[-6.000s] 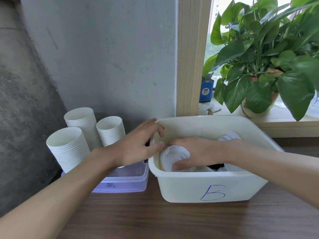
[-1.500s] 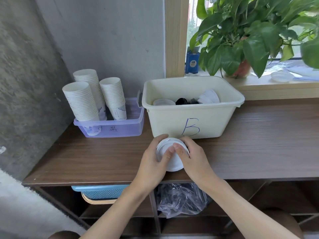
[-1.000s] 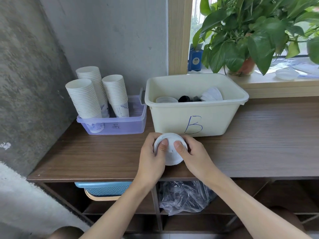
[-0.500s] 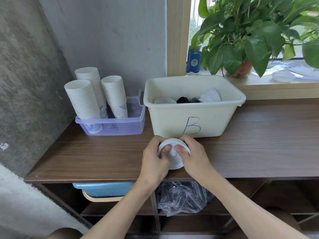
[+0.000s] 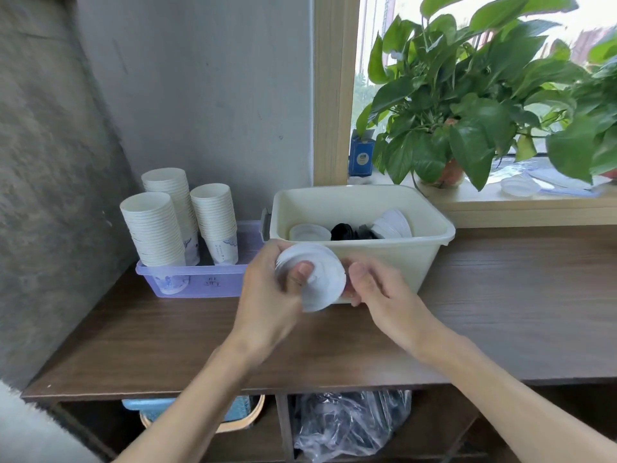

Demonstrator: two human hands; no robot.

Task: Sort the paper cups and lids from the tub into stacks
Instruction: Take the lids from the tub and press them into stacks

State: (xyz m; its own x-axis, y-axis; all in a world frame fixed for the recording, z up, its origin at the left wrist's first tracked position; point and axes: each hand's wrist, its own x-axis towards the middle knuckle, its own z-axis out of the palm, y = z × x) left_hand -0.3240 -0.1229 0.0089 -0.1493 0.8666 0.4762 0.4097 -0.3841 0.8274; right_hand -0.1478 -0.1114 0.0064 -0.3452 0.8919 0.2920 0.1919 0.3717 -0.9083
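My left hand (image 5: 267, 295) grips a small stack of white lids (image 5: 317, 282), thumb pressed on the top face, just in front of the cream tub (image 5: 430, 242). My right hand (image 5: 380, 295) is at the stack's right edge with curled fingers reaching under the rim. More white lids (image 5: 309, 232), black lids (image 5: 344, 231) and a leaning white lid stack (image 5: 393, 225) lie in the tub. Three stacks of paper cups (image 5: 153, 228) stand in a purple tray (image 5: 197, 284) to the left.
The wooden counter (image 5: 500, 295) runs right of the tub. A potted plant (image 5: 467, 111) and a blue box (image 5: 361, 157) sit on the window sill behind. A concrete wall closes the left side. Below the counter are a plastic bag (image 5: 350, 426) and a blue basket (image 5: 150, 407).
Both hands lifted the white lid stack from low over the counter up in front of the tub and tilted it. My right thumb came off the lid face.
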